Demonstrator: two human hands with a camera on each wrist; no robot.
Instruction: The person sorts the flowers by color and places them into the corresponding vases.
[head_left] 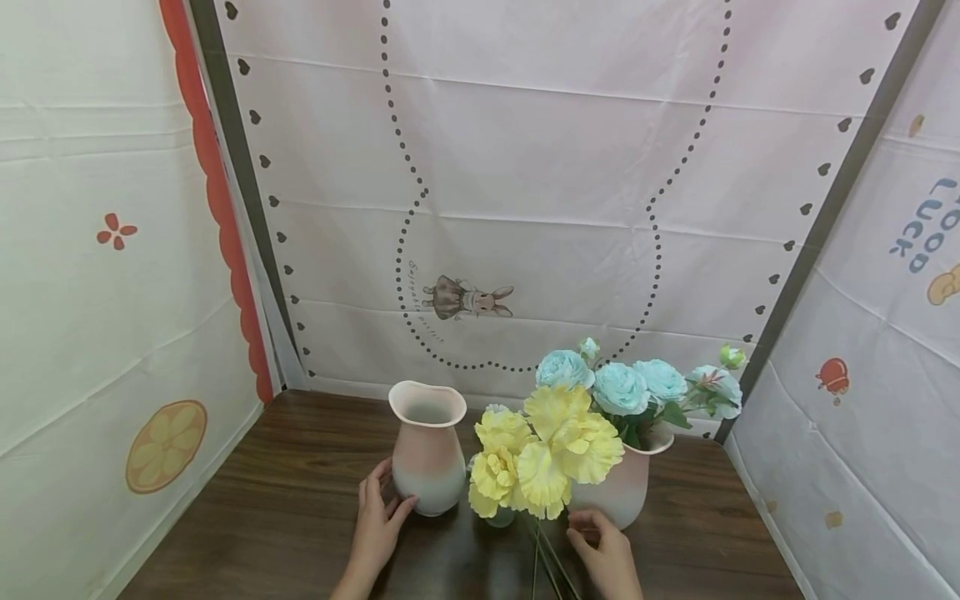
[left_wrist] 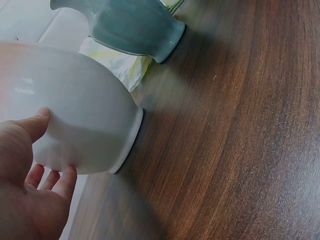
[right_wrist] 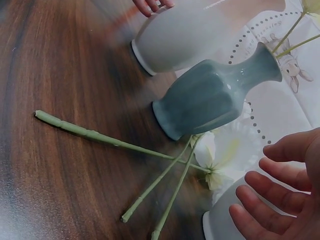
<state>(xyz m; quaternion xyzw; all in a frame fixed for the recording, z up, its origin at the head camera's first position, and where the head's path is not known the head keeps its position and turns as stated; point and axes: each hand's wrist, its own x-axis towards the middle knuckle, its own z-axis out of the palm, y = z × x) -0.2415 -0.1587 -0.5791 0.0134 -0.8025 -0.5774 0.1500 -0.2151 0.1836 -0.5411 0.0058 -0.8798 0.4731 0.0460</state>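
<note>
A pink-and-white vase point(head_left: 429, 458) with a wavy rim stands at the left. My left hand point(head_left: 377, 521) holds its lower left side, the thumb point(left_wrist: 37, 124) on the front and fingers point(left_wrist: 65, 184) curved round the side. My right hand point(head_left: 606, 552) is beside a second pink-and-white vase point(head_left: 628, 487), fingers loosely bent with nothing in them. That vase bears light blue flowers point(head_left: 621, 388). Between the two is a small teal vase point(right_wrist: 205, 100) with stems in its mouth, mostly hidden in the head view by yellow flowers point(head_left: 551, 450).
Several green stems point(right_wrist: 100, 135) lie on the dark wooden table point(head_left: 300, 492), with a pale flower point(right_wrist: 207, 155) at their far end beside the teal vase. Printed cloth walls point(head_left: 525, 167) enclose the table at the back and both sides.
</note>
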